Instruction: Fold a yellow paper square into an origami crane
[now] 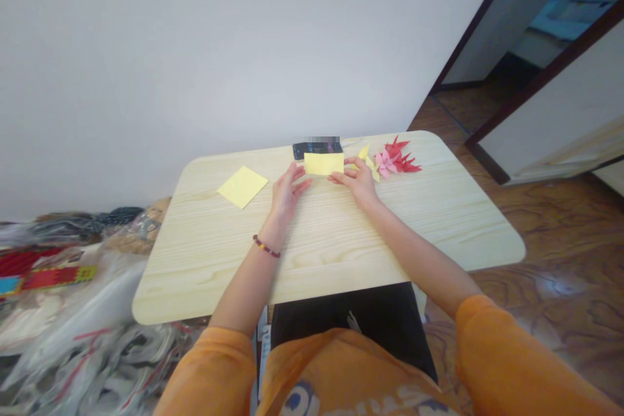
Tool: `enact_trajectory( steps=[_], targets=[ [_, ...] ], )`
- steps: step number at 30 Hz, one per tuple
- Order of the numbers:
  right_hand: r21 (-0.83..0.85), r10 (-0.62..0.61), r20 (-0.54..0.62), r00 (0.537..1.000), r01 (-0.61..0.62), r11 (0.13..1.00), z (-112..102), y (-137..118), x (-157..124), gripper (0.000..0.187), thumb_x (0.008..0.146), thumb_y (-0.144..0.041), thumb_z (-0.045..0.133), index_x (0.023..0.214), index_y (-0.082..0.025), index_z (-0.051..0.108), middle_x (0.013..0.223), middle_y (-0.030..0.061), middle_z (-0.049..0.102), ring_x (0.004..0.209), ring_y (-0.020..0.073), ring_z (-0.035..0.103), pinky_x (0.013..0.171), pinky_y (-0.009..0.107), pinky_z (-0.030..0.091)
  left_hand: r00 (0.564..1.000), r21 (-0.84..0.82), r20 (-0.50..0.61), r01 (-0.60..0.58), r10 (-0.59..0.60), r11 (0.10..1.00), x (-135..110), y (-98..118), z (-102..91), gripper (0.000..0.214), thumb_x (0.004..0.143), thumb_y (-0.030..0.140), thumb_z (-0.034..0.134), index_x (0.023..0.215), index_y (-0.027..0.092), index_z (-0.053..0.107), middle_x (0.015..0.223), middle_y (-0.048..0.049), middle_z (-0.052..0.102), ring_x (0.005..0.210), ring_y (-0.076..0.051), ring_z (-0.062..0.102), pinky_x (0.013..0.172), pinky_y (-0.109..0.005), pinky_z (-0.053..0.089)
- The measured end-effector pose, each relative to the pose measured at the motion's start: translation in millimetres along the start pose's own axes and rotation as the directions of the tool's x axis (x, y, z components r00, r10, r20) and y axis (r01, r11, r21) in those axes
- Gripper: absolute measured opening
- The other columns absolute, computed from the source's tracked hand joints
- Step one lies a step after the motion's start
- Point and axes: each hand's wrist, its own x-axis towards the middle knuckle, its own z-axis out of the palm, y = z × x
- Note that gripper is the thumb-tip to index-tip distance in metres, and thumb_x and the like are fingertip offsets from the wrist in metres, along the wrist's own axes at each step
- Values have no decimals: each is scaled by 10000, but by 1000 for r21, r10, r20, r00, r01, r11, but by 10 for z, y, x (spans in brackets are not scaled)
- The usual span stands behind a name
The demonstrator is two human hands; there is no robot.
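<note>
Yellow folded paper rectangle [324,164] is lying on the pale wood-grain counter [331,253]; left hand [288,194] is resting just beside it, fingers open; right hand [357,182] is touching its edge, fingers loosely open.

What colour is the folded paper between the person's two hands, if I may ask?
The folded paper is pale yellow, as the head view shows best.

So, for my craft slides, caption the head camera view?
Left hand and right hand flank folded yellow paper on wooden table.
</note>
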Motion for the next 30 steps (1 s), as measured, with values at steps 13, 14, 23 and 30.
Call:
enact_trajectory(
  steps=[13, 14, 23, 30],
  targets=[
    [-251, -117, 90, 989, 136, 958, 0, 64, -33, 370, 599, -335, 755, 875, -218, 538, 701, -9, 697, 692, 180, 692, 709, 318, 552, 994, -62, 27, 109, -108, 992, 0, 37, -17, 226, 704, 319, 720, 811, 169, 588, 797, -45, 638, 747, -154, 659, 788, -294, 542],
    [-270, -127, 95, 987, 149, 951, -6, 75, -30, 364, 605, -338, 751, 879, -217, 544, 706, -9, 698, 694, 182, 692, 708, 320, 551, 993, -62, 36, 114, -112, 992, -1, 40, -19, 229, 702, 319, 718, 821, 173, 587, 813, -50, 644, 758, -157, 660, 793, -296, 540],
    [-438, -188, 162, 969, 241, 866, 11, 36, -92, 324, 695, -285, 657, 1002, -208, 589, 778, 8, 717, 718, 177, 687, 734, 323, 542, 996, -13, 64, 61, -60, 998, 15, -1, -57, 204, 585, 123, 633, 726, 188, 500, 781, 5, 615, 758, -142, 631, 787, -325, 532],
    [-481, -234, 371, 899, 401, 780, 44, -28, -170, 707, 699, -121, 562, 1365, -287, 390, 1081, 25, 673, 833, 167, 649, 757, 314, 536, 987, 278, 99, -151, 128, 948, 80, -80, -131, 280, 529, 123, 652, 808, 154, 660, 821, -29, 665, 703, -143, 600, 667, -255, 472]
  ],
)
